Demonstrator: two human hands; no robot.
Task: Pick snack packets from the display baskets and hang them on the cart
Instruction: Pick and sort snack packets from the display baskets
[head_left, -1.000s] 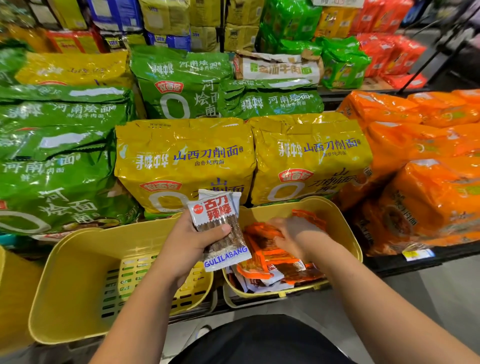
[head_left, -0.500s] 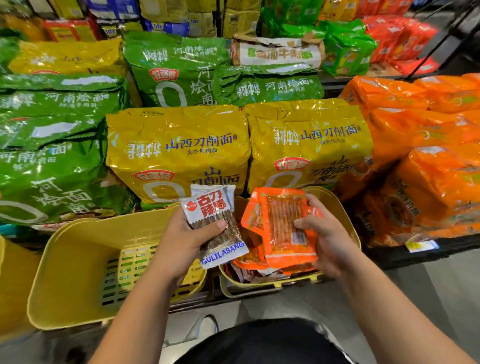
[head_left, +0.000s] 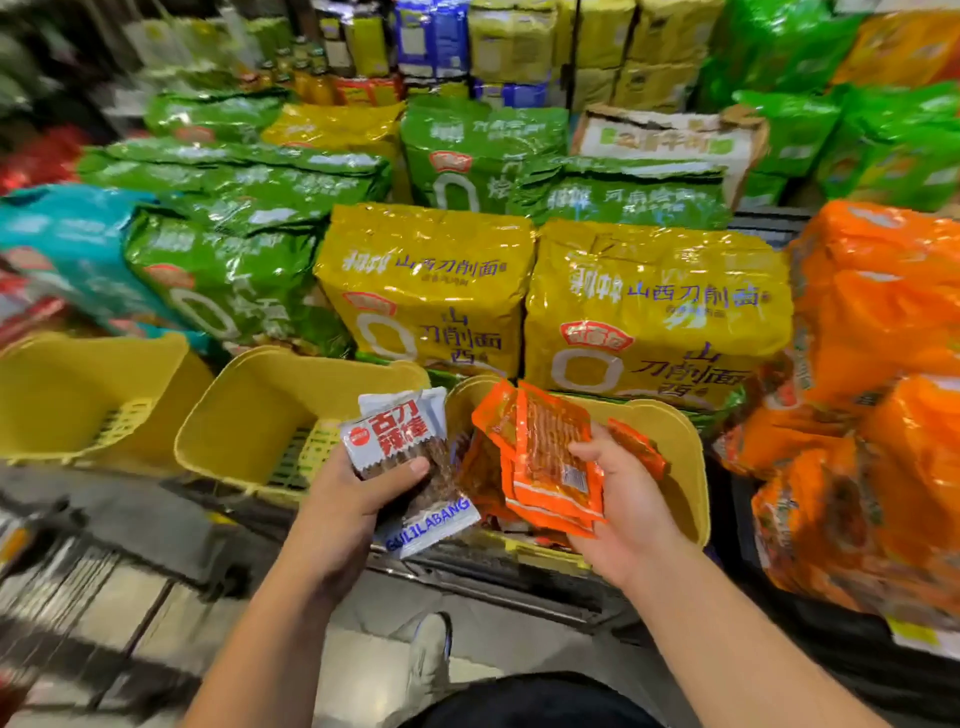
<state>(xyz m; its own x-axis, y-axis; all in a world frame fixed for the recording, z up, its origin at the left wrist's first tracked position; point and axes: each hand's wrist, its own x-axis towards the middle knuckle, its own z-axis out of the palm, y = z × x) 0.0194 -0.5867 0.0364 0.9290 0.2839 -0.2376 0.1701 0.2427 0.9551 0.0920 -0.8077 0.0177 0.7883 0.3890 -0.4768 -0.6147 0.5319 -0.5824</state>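
My left hand (head_left: 353, 499) grips white snack packets (head_left: 400, 441) with red print, thumb across their front. My right hand (head_left: 618, 499) holds a small stack of orange snack packets (head_left: 545, 457) over the right yellow basket (head_left: 675, 436), thumb pressed on the top one. More orange packets (head_left: 480, 478) lie inside that basket, partly hidden by my hands. The middle yellow basket (head_left: 249, 410) and the left yellow basket (head_left: 78, 395) show bare bottoms. No cart is plainly visible.
Behind the baskets stand big yellow noodle bags (head_left: 431, 291), green bags (head_left: 228, 270) to the left and orange bags (head_left: 872, 332) to the right. A dark shelf edge (head_left: 156, 525) runs below the baskets. Tiled floor and my shoe (head_left: 431, 649) lie underneath.
My right hand has lifted the orange packets out of the right basket and holds them up. The view has swung left, bringing a third basket into sight. My left hand keeps its packets.
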